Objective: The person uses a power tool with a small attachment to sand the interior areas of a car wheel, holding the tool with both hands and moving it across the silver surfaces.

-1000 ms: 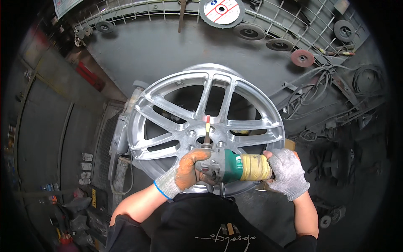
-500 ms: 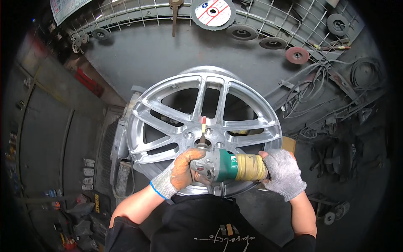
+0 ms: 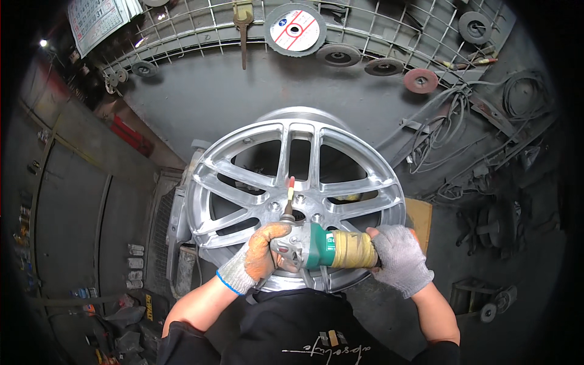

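Both my gloved hands hold an angle grinder (image 3: 317, 246) over a bare silver alloy wheel (image 3: 383, 182). My left hand (image 3: 261, 250), in a glove with orange-coated fingers, is wrapped round its grey metal head. My right hand (image 3: 401, 255), in a grey knit glove, grips the rear end, beside the yellow wrapped section. From the head a slim bit (image 3: 291, 193) with a red and yellow tip points away from me, over the wheel's hub near the bolt holes. I cannot tell whether the tip touches the metal. The grinder hides the near part of the wheel.
A wire grid (image 3: 201, 30) at the back carries several discs, among them a large white-faced one (image 3: 295, 30) and a reddish one (image 3: 421, 80). Cables (image 3: 447, 128) hang at the right. A brown board (image 3: 420, 225) shows beside the wheel, and a dark toolbox (image 3: 155, 310) stands lower left.
The view has shifted slightly, so the wheel and back wall sit lower. The grinder and both hands have moved a little left, the bit's tip with them. Both grips are unchanged.
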Tool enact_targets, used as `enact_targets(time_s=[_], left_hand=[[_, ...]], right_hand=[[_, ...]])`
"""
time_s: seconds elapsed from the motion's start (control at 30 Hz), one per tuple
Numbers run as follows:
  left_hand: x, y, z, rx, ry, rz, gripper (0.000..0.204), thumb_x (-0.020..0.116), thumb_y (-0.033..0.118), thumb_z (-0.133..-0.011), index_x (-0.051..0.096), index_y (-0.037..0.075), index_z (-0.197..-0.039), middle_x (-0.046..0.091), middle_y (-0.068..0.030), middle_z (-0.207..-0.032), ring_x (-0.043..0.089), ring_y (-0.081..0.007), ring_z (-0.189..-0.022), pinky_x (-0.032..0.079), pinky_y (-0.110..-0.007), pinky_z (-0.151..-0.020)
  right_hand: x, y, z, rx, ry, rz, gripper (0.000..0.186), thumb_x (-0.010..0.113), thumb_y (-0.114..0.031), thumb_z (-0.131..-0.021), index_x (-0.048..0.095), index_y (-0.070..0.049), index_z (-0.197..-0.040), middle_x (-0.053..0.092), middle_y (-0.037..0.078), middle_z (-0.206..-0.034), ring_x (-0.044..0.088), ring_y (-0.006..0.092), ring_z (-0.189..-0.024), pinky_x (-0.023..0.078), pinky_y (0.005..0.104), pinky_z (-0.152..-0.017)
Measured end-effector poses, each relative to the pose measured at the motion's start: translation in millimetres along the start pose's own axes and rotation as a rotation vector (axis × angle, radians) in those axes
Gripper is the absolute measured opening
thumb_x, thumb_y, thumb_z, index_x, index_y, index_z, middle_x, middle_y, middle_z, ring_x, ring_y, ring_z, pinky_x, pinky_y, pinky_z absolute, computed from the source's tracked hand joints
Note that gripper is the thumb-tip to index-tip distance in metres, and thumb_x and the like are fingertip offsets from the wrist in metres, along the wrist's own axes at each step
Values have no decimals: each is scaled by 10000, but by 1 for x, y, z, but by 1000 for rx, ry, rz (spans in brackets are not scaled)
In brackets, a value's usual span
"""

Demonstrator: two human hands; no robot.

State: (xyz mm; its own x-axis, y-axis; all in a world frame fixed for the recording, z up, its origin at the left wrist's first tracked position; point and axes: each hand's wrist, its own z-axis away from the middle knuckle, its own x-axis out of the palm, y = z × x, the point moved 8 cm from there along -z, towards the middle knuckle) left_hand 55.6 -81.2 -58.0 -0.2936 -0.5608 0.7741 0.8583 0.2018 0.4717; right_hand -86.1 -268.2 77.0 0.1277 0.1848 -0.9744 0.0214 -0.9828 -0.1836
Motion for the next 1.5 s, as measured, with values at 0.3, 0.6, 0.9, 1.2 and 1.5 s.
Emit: enact_targets(time_s=[0.3,0.6,0.9,1.2,1.5], left_hand=[[0,-3,6,-11,-19,9,355,596,191,-894,636,-73,-1127,717,-197,-1024,738,-335,-877,632,-465,-713],[11,8,18,15,52,-16,271,630,164,-857,683,-60,-999,720,-194,-953,728,-334,-858,620,-485,-782],[0,14,18,42,67,-78,404,621,218,-871,614,-40,-1182,713,-194,-1046,734,-331,-885,631,-472,-692],[-13,9,19,6,65,-92,430,639,218,-827,628,-34,-1176,719,-190,-1068,721,-329,-963,591,-474,-877],[-4,11,14,-5,48,-77,426,635,237,-841,636,-30,-1173,715,-186,-1114,705,-332,-1028,568,-491,-925]], right_hand=[[8,-7,11,15,15,-15,748,850,-179,-570,579,-70,-1258,614,113,-1044,608,332,-953,474,457,-833],[10,-19,16,16,40,-49,698,815,-146,-609,580,-27,-1255,631,119,-1029,625,332,-921,489,458,-797],[18,-22,24,77,93,-76,647,811,-195,-646,610,-33,-1240,644,106,-1031,625,325,-953,474,453,-860],[15,-25,34,69,158,-71,646,781,-223,-699,596,-40,-1290,618,86,-969,611,299,-896,457,462,-797],[14,-21,27,88,99,-96,695,823,-220,-660,600,-40,-1293,638,108,-1108,613,319,-1003,461,444,-896]])
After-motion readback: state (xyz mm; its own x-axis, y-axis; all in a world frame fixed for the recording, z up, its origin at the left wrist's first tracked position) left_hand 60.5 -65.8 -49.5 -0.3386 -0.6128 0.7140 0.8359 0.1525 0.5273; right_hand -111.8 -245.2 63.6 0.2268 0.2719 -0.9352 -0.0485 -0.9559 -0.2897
